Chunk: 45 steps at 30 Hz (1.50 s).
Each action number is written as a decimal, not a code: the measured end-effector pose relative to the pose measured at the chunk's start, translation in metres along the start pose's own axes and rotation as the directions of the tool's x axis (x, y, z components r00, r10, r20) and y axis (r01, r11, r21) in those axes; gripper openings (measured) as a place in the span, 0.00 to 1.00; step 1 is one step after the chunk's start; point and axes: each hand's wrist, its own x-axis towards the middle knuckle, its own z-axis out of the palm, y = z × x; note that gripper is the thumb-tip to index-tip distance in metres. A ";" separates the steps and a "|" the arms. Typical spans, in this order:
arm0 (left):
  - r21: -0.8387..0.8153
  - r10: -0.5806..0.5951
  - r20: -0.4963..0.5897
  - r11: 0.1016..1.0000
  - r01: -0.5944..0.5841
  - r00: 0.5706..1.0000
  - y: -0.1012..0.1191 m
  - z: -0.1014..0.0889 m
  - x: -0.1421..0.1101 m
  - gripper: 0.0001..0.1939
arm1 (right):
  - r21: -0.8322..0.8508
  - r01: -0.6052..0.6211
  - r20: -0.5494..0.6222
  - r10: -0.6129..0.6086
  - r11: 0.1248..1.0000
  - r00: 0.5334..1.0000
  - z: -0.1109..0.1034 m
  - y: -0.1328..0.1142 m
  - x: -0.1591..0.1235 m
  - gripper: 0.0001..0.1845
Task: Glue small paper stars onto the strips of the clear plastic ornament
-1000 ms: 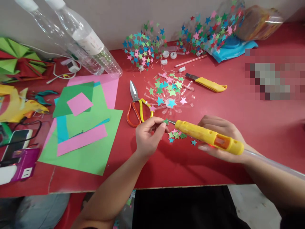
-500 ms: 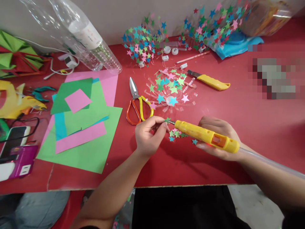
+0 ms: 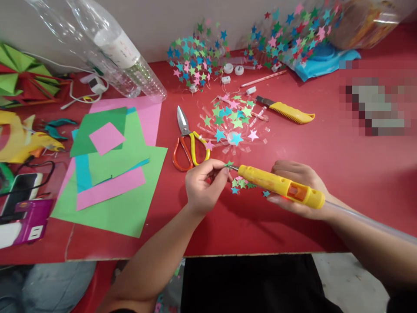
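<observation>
My left hand (image 3: 204, 186) pinches a small green paper star (image 3: 229, 164) between thumb and fingers above the red table (image 3: 342, 174). My right hand (image 3: 298, 190) is wrapped around a yellow glue gun (image 3: 282, 186) whose metal tip touches that star. Under the gun's front lies a little heap of loose paper stars (image 3: 241, 183). Just beyond, a clear plastic piece with strips covered in stars (image 3: 233, 124) lies flat.
Orange-handled scissors (image 3: 188, 143) lie left of the star piece, a yellow utility knife (image 3: 288, 111) to its right. Green, pink and blue paper sheets (image 3: 110, 174) cover the left. Clear bottles (image 3: 120, 56), two star-covered pieces (image 3: 195, 65), a pencil (image 3: 263, 78) and a blue cloth (image 3: 325, 61) sit at the back.
The view has shifted slightly; both hands keep the star and the glue gun tip together, with the gun edging a little to the left.
</observation>
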 end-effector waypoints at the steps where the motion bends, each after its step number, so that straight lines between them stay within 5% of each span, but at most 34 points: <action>1: -0.003 -0.002 0.000 1.000 0.002 1.000 0.000 0.000 0.000 0.07 | -0.001 -0.001 -0.001 0.001 1.000 1.000 0.000 0.000 0.000 0.17; 33: 0.006 -0.034 -0.011 0.999 0.034 0.999 0.000 0.001 0.001 0.07 | -0.037 -0.013 0.072 0.016 0.999 0.997 -0.007 -0.003 0.004 0.17; 38: 0.172 0.131 0.017 0.976 -0.132 0.991 -0.002 -0.002 0.002 0.07 | -0.075 -0.005 0.067 0.010 0.997 0.998 -0.006 -0.003 0.005 0.17; 42: 0.339 0.388 0.079 0.856 -0.390 0.918 -0.001 -0.004 0.003 0.06 | -0.103 -0.023 0.058 0.030 0.994 0.998 -0.003 0.001 0.002 0.16; 45: 0.320 0.408 0.089 0.852 -0.414 0.909 -0.001 -0.005 0.002 0.06 | -0.091 -0.077 0.073 0.084 0.993 0.994 -0.006 0.002 0.000 0.13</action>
